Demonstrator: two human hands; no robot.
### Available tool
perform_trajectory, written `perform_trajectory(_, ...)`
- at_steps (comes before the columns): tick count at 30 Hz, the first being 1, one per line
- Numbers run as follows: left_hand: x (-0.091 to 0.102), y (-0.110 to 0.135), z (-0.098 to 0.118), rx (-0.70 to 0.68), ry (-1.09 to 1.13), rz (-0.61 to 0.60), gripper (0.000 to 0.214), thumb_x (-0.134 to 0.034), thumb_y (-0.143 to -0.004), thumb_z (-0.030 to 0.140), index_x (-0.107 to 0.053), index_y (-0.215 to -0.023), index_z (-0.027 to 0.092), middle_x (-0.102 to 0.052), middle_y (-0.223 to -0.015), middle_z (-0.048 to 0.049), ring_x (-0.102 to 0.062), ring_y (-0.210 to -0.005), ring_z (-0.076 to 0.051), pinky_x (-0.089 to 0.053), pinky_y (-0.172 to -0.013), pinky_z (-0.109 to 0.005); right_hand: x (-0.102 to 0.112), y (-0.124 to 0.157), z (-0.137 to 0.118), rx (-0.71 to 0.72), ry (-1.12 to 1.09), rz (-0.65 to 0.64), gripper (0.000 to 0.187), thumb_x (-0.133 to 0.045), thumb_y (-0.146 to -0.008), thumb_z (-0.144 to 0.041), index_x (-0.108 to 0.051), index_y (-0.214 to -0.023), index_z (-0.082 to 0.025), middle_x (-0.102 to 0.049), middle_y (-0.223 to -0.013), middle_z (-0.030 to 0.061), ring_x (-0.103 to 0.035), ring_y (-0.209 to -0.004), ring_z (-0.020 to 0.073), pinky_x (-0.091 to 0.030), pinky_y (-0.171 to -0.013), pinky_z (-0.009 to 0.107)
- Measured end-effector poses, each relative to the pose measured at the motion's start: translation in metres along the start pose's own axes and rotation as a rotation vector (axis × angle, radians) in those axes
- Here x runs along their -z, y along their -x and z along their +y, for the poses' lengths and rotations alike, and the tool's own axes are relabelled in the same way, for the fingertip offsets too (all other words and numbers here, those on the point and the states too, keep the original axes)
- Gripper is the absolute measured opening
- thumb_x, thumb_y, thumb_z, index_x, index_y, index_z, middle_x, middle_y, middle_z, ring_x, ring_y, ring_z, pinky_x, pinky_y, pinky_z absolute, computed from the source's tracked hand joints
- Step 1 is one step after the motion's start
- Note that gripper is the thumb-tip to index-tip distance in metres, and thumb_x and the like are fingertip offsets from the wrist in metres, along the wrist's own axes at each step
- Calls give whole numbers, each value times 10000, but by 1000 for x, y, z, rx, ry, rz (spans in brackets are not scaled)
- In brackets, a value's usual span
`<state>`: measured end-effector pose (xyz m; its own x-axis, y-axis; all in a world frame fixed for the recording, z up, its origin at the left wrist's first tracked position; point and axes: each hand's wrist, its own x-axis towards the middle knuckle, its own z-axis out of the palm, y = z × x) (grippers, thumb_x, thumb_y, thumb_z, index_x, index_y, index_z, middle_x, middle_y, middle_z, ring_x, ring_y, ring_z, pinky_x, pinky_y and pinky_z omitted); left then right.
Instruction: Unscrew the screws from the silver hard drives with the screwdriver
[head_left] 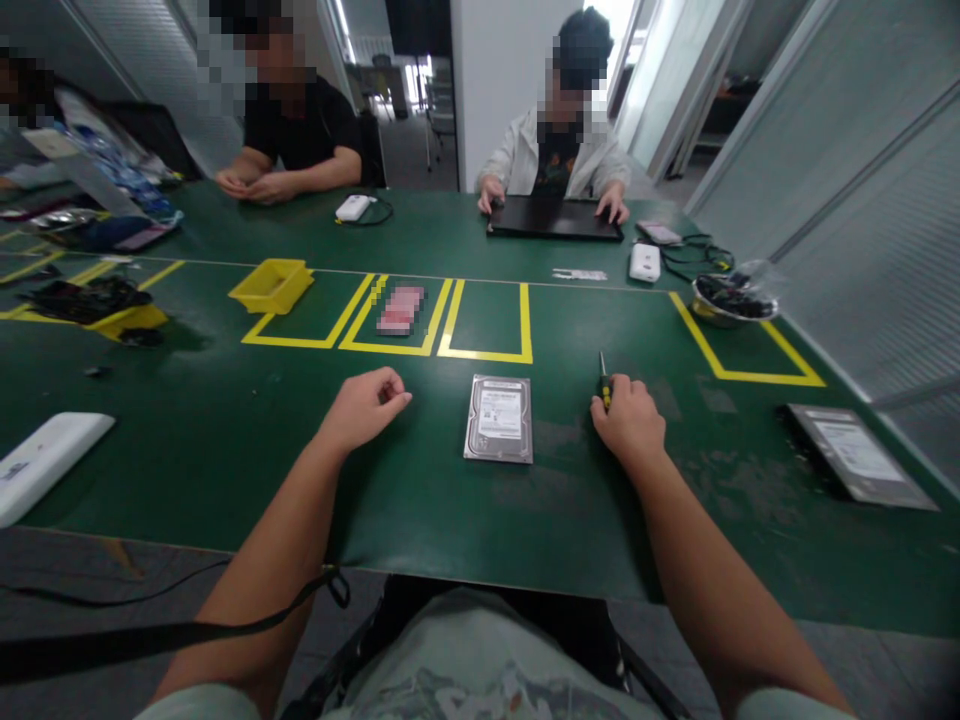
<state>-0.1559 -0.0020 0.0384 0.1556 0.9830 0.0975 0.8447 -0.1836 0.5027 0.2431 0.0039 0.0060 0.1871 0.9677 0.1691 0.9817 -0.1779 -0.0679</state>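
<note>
A hard disk drive lies flat on the green table between my two hands, its labelled face up. My left hand rests on the table to the left of the drive, apart from it, with the fingers curled in loosely and nothing visible in them. To the right of the drive, my right hand is closed around a screwdriver with a black and yellow handle. Its metal shaft points away from me, and part of the handle is hidden by the fingers.
Yellow tape outlines mark the table beyond the drive, near a yellow bin. A second drive lies at right, below a metal bowl of dark parts. A white device sits left. Two people sit opposite, one touching a black panel.
</note>
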Motion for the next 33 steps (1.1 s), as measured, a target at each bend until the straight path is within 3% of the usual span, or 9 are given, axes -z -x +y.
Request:
perform_trajectory(3, 27, 7, -31, 300, -293, 191, 233, -593, -865, 409, -627, -890, 180, -647, -821, -37, -585, -742, -192, -385, -646, -280, 1, 2, 0, 20, 20, 10, 376, -470, -932, -416, -494, -1224, -180, -551, -1154, 161, -574, -985, 284, -405, -650, 332)
perform_trajectory(6, 48, 20, -72, 583, -492, 261, 357, -503, -910, 457, -646, -1075, 174, -673, -995, -101, -613, -866, -261, -399, -653, -306, 2, 3, 0, 44, 31, 12, 368, -467, -932, -395, -507, -1226, -177, -553, -1128, 155, -572, -965, 276, -404, -637, 326)
perform_trajectory(8, 57, 29, -101, 697, -616, 307, 433, -463, -921, 442, -626, -1209, 162, -635, -1168, -162, -607, -975, -306, -423, -675, -325, 2, 3, -1, 58, 35, 13, 361, -465, -932, -388, -516, -1217, -173, -556, -1107, 149, -571, -943, 264, -404, -632, 321)
perform_trajectory(10, 63, 36, -126, 746, -692, 268, 553, -432, -926, 478, -574, -1324, 121, -582, -1270, -220, -585, -1046, -336, -442, -684, -328, 1, 4, -1, 68, 40, 20, 367, -468, -929, -392, -521, -1217, -170, -555, -1103, 150, -565, -941, 262, -406, -635, 321)
perform_trajectory(13, 67, 39, -150, 813, -731, 176, 590, -403, -931, 468, -581, -1342, 84, -611, -1228, -235, -596, -981, -328, -455, -669, -324, 0, 4, -2, 82, 47, 39, 396, -470, -924, -401, -516, -1242, -169, -550, -1125, 158, -550, -964, 273, -416, -654, 331)
perform_trajectory(19, 73, 33, -160, 838, -699, 102, 489, -449, -911, 441, -711, -1186, 133, -699, -914, -153, -583, -701, -251, -406, -574, -278, -5, 5, -1, 110, 31, 65, 418, -478, -919, -400, -513, -1268, -173, -534, -1205, 166, -528, -1013, 285, -436, -690, 343)
perform_trajectory(23, 73, 32, -159, 818, -676, 96, 470, -476, -903, 460, -714, -1190, 174, -702, -958, -125, -572, -715, -236, -402, -583, -269, -6, 4, 0, 128, 14, 67, 411, -484, -915, -393, -524, -1259, -171, -535, -1209, 167, -520, -1013, 280, -441, -706, 346)
perform_trajectory(33, 68, 38, -155, 762, -637, 152, 457, -484, -900, 420, -702, -1191, 144, -698, -982, -137, -594, -781, -272, -428, -646, -321, -6, 4, -1, 142, -13, 72, 410, -485, -912, -377, -544, -1257, -163, -536, -1219, 170, -507, -1028, 277, -454, -753, 360)
